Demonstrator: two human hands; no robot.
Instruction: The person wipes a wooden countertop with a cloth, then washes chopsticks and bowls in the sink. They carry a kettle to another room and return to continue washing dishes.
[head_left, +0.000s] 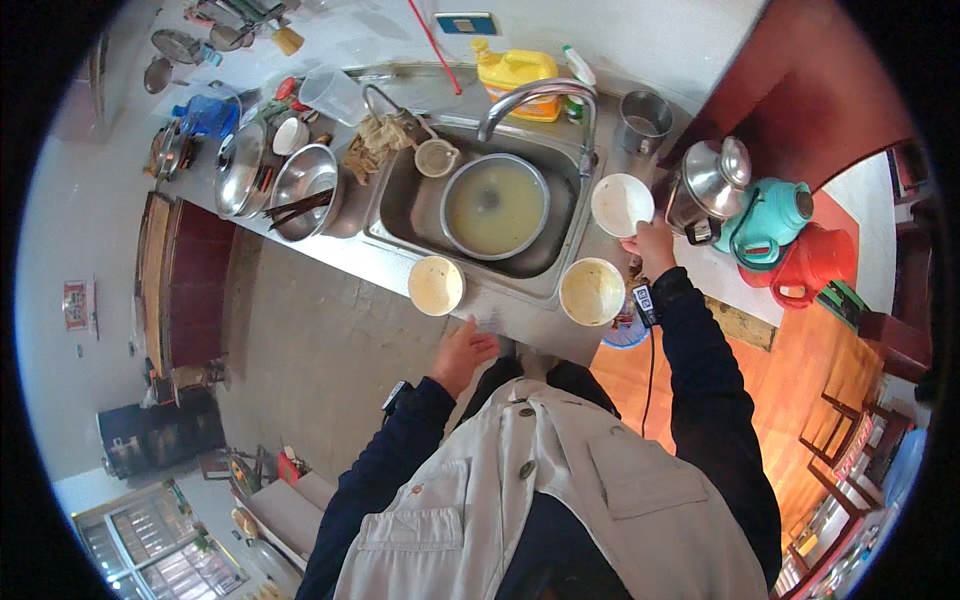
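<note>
My right hand (651, 246) has its fingers at the lower right rim of a white bowl (622, 205), right of the sink; whether it grips the rim is unclear. My left hand (463, 355) is held with fingers apart and nothing in it, below a bowl (436, 286) at the counter's front edge. Another bowl with residue inside (592, 292) stands near the sink's lower right corner. In the steel sink (420, 217) a round metal basin (495, 206) holds cloudy yellowish water. A small strainer-like cup (436, 157) sits at the sink's upper left.
A curved faucet (536, 88) arches over the sink. Behind it stand a yellow jug (517, 69) and a spray bottle (577, 67). Metal bowls (306, 180), one with dark chopsticks, are at left. A metal kettle (709, 180), a teal flask (765, 221) and a red flask (817, 259) stand at right.
</note>
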